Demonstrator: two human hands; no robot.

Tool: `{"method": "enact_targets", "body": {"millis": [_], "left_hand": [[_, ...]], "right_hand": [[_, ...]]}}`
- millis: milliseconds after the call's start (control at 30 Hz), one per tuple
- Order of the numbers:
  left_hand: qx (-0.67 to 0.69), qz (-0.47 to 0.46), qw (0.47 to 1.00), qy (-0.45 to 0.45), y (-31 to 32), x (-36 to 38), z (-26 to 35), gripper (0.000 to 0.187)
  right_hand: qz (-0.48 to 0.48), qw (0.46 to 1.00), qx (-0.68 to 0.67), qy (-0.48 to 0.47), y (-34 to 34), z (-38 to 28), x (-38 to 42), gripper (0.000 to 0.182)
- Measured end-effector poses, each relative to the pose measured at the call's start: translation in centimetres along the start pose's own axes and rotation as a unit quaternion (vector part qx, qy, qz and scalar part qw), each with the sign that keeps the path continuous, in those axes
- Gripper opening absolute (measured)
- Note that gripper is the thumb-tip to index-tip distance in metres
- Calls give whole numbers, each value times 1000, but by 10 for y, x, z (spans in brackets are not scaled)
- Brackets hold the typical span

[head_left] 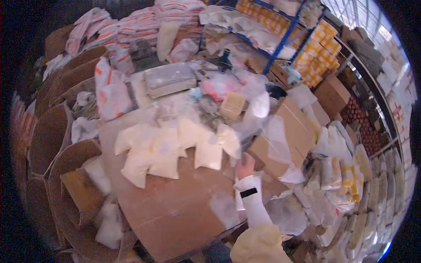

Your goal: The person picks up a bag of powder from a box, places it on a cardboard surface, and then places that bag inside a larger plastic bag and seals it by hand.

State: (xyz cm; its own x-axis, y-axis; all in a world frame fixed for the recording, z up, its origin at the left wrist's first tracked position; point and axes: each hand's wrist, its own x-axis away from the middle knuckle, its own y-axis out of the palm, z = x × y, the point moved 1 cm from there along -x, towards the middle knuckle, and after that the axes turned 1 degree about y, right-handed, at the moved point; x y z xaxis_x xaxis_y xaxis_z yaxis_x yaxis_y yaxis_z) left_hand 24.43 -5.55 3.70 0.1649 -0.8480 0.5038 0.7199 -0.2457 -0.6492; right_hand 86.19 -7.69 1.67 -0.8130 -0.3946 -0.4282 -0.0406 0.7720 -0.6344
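My right hand (245, 166) reaches up from the lower right in a white sleeve with a black wristband. Its fingers are curled on the lower edge of a clear plastic bag (258, 125) that hangs over the table's right side. Just left of the hand lie several pale yellow filled pouches (153, 151), spread across the brown table top (175, 206). An open cardboard box (291, 131) stands right of the hand. My left hand is out of view.
Sealed pouches are heaped at the right (346, 179). Blue shelves with yellow cartons (318, 50) stand at the back right. White sacks with red print (131, 26) pile up at the back. Curved cardboard sheets (52, 136) lean at the left.
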Motion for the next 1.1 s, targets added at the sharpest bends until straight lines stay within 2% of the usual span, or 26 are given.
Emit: {"method": "enact_targets", "body": {"millis": [33, 100, 133, 167, 233, 267, 367, 467, 533, 633, 667, 700, 767, 967, 1067, 1100], "left_hand": [[41, -16, 999, -26, 16, 13, 16, 33], [121, -47, 988, -83, 41, 35, 44, 32], [162, -61, 979, -112, 51, 44, 57, 31], [204, -74, 966, -140, 60, 51, 68, 31], [178, -88, 980, -32, 78, 47, 93, 28], [165, -94, 982, 20, 87, 43, 104, 27], [133, -145, 979, 51, 110, 40, 138, 32], [201, -103, 962, 154, 144, -6, 90, 19], [206, -96, 966, 121, 161, 8, 118, 14], [184, -99, 974, 87, 169, 27, 146, 9], [173, -103, 976, 78, 172, 32, 150, 7], [180, -110, 974, 86, 175, 40, 154, 7], [195, -122, 968, 105, 176, 52, 159, 7], [195, -140, 968, 75, 179, 59, 150, 9], [193, -121, 968, 106, 185, 54, 135, 9], [192, -125, 966, 115, 190, 49, 126, 10]], "right_hand": [[9, 1000, 11, 27, -17, 32, -17, 36], [18, 988, 146, 50, -25, 115, -48, 37], [20, 975, 211, 61, -34, 127, -61, 38], [51, 970, 217, 99, -40, 135, -69, 38], [110, 952, 227, 174, -42, 148, -80, 38], [93, 945, 255, 182, -45, 147, -81, 38], [41, 930, 304, 202, -54, 150, -82, 38], [1, 941, 273, 201, -57, 172, -83, 33], [-17, 956, 236, 173, -41, 221, -83, 29], [-76, 964, 251, 31, -89, 166, -76, 24], [-48, 965, 254, -41, -90, 180, -72, 28], [-76, 956, 282, -21, -89, 196, -68, 28], [-130, 933, 337, 15, -102, 185, -71, 28], [-208, 912, 335, 112, -102, 187, -77, 36], [-384, 850, 329, 146, -102, 169, -80, 43], [-317, 877, 352, 85, -100, 164, -71, 44]]}}
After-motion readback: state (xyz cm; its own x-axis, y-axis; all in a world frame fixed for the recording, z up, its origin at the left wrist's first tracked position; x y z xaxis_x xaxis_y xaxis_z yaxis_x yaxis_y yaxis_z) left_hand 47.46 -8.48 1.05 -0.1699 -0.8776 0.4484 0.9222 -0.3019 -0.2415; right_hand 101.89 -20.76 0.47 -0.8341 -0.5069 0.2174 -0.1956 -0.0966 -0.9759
